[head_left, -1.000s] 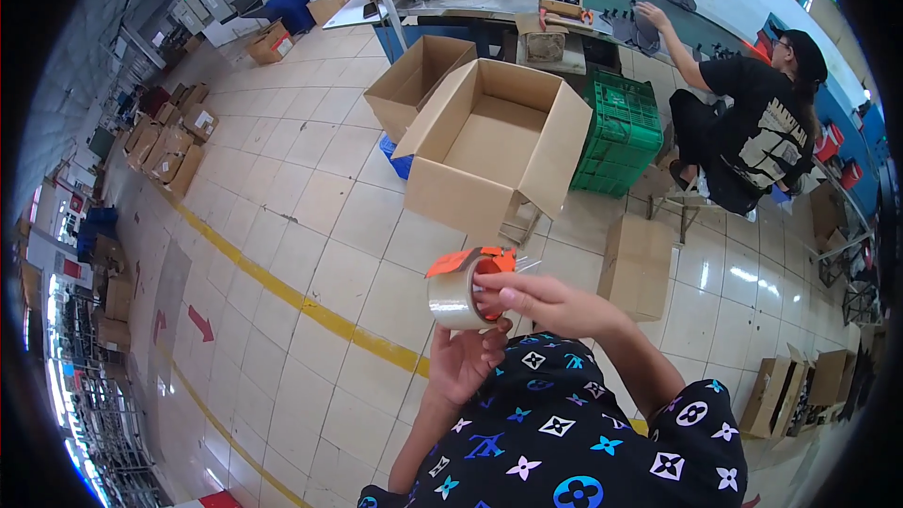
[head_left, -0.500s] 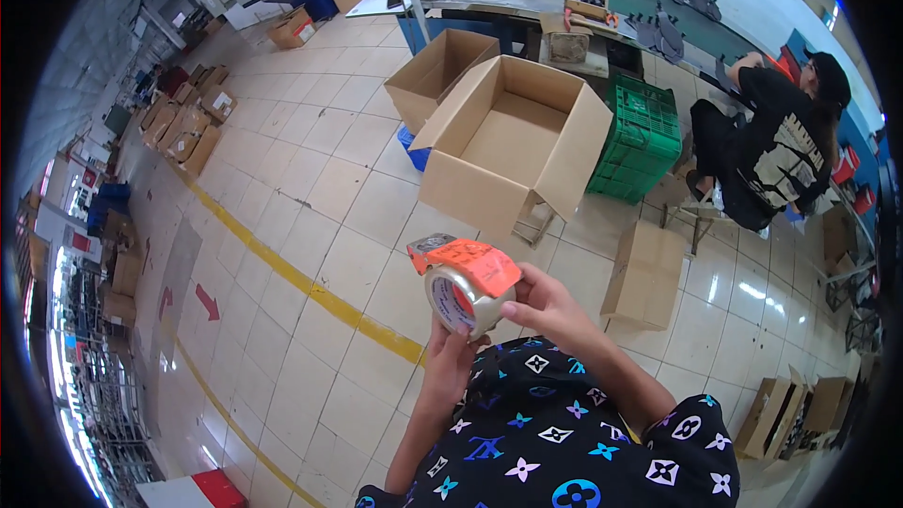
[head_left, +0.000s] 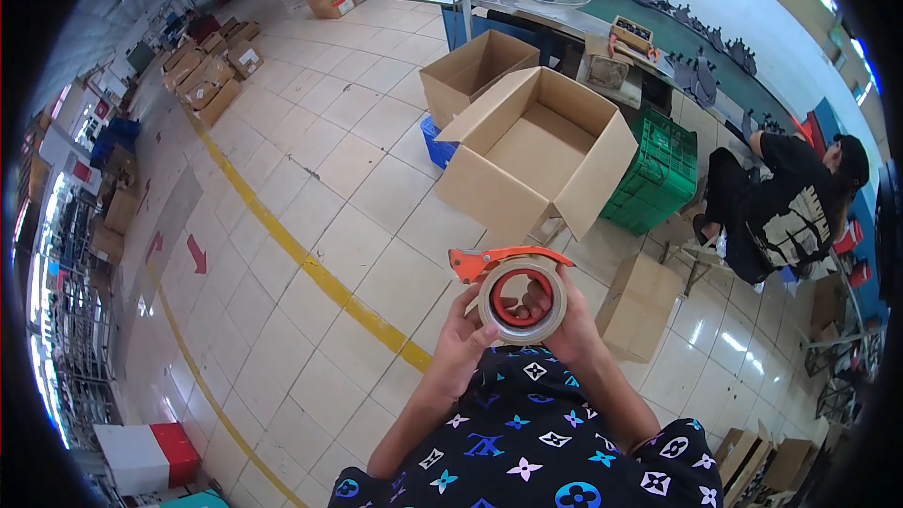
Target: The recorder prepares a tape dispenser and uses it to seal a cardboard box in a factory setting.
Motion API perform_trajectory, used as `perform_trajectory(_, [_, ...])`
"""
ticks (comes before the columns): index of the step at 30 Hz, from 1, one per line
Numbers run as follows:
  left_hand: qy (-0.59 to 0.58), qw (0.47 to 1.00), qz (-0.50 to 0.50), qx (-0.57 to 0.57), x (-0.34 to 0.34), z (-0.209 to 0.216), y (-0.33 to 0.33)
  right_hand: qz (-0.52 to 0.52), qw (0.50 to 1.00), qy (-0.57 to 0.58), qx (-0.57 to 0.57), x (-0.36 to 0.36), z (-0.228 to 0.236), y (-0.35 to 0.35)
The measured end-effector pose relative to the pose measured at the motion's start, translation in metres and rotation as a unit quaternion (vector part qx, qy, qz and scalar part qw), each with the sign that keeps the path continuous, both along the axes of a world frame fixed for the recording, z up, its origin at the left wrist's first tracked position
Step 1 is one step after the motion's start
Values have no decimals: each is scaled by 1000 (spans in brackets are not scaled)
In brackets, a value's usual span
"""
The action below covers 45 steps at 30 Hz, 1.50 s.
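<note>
An orange tape dispenser (head_left: 515, 255) is held up in front of my body, a roll of packing tape (head_left: 486, 305) fitted on it. The roll's round side faces me, and the dispenser's red hub shows inside the core. My left hand (head_left: 462, 337) grips the roll from the left, thumb on its lower edge. From the right, my right hand (head_left: 571, 327) closes round the roll; some fingertips show through the core. Beyond my hands stands an open, empty-looking cardboard box (head_left: 492, 190) with its flaps folded out.
Behind the open box are a second open carton (head_left: 451, 83) and a blue bin (head_left: 438, 143). A green crate (head_left: 656, 172) and a closed carton (head_left: 641, 309) stand to the right. A person (head_left: 788, 212) sits at the workbench (head_left: 602, 23). A yellow line (head_left: 301, 261) crosses the tiled floor.
The dispenser has turned so the roll faces me squarely, and it has moved right and slightly down. My right hand has shifted from the dispenser's near end to behind the roll.
</note>
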<state>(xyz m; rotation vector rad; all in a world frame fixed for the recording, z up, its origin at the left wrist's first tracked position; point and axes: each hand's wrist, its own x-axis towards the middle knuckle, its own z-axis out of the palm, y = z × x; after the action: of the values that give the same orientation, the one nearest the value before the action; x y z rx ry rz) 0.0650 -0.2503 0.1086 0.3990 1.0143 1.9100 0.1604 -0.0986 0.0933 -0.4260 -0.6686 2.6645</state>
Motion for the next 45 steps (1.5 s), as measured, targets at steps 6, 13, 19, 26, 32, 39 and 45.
perform_trajectory(6, [-79, 994, -71, 3, -15, -6, -4, 33, 999, -7, 12, 1, 1, 1])
perform_trajectory(13, [-84, 991, -89, 45, -12, -11, -12, 95, 994, 35, 33, 11, 4, 3])
perform_trajectory(19, [-95, 988, -62, 106, -9, -18, -12, 121, 990, 66, -6, 8, 15, -6])
perform_trajectory(26, [-141, 989, -44, 29, -14, -14, -19, 92, 993, -42, -54, 8, -5, -9])
perform_trajectory(32, [-30, 989, -142, 6, -26, -10, -36, 130, 983, 131, -25, 26, -18, -1])
perform_trajectory(39, [272, 917, -285, -58, -43, -25, -54, 214, 957, 88, 177, 42, 17, 13])
perform_trajectory(45, [101, 960, -230, 121, -38, -42, -42, 267, 857, -105, 429, 29, 58, 3])
